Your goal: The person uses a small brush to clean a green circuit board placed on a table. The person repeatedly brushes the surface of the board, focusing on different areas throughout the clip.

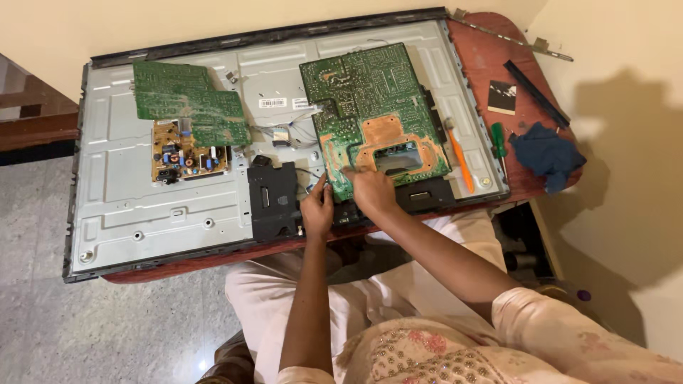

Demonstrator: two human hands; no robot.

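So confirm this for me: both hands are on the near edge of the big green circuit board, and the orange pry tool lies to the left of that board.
Not quite. The left hand and right hand are on the near edge of the big green circuit board, but the orange pry tool lies to the right of it, as the head view shows.

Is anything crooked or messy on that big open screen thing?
Yes. The large green circuit board sits tilted, its near edge held by the left hand and right hand. A smaller green board lies askew over the tan board. A blue cloth is crumpled on the table.
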